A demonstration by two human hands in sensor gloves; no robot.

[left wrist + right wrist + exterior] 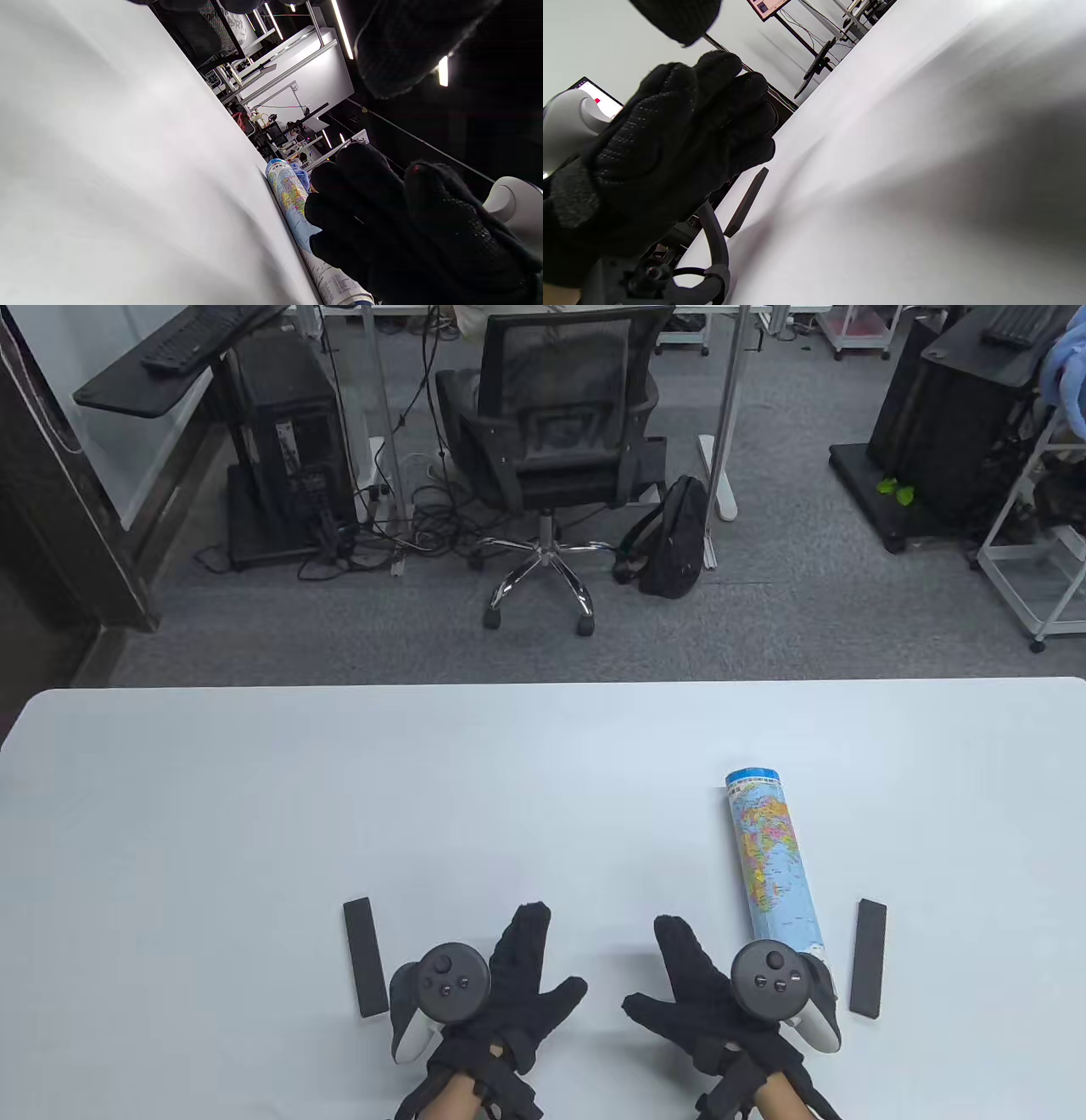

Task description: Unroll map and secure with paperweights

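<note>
The rolled map (774,857) lies on the white table (339,797) at the right, its blue end pointing away; it also shows in the left wrist view (290,197). A black bar paperweight (366,956) lies left of my left hand, and it shows in the right wrist view (746,203). A second black paperweight (869,956) lies right of the map's near end. My left hand (551,950) and right hand (653,967) are open and empty, fingers spread, side by side near the front edge. The right hand is just left of the map's near end.
Beyond the table's far edge are an office chair (551,432), a black backpack (674,538) and desks with cables on the floor. A white cart (1039,560) stands at the far right.
</note>
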